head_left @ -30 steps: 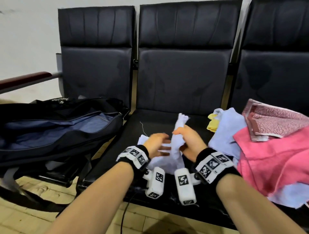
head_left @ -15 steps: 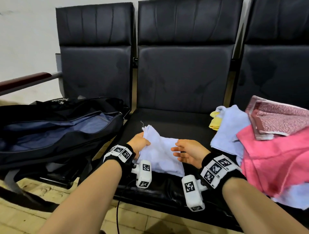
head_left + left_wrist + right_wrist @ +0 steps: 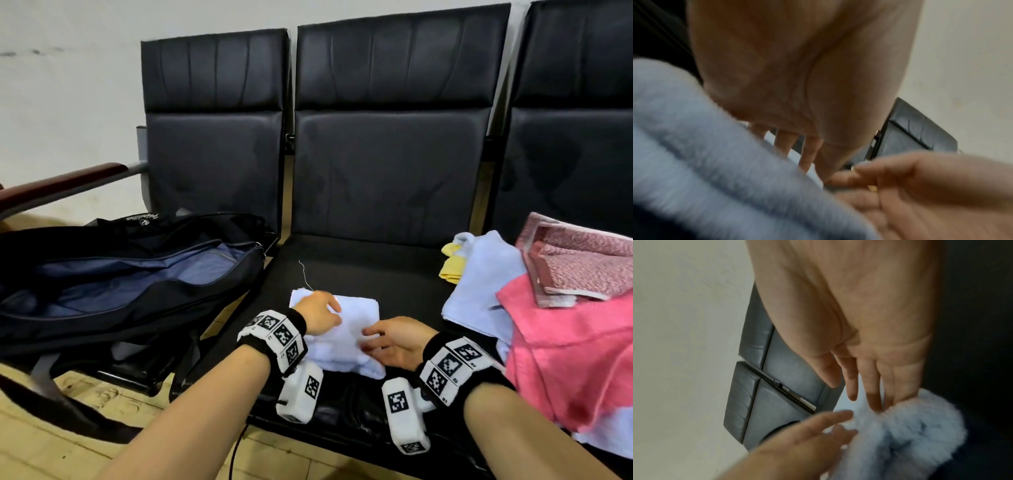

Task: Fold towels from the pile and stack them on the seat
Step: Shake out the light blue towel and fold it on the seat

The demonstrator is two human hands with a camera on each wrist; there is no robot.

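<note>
Head view, item in hand: pale blue towel (image 3: 342, 329), folded to a small rectangle, lying on the near part of the middle seat (image 3: 359, 267). I read the step as flattening the fold. Left hand (image 3: 320, 313) rests on its left half; right hand (image 3: 394, 346) on its right edge; fingers straight and slightly apart, gripping nothing. Next, I judge: one more fold or leave it as stack base, then reach right to the towel pile (image 3: 555, 329). Surroundings: black padded bench seats, dark duffel bag (image 3: 130, 270) on left seat, pale wall, tiled floor.
</note>
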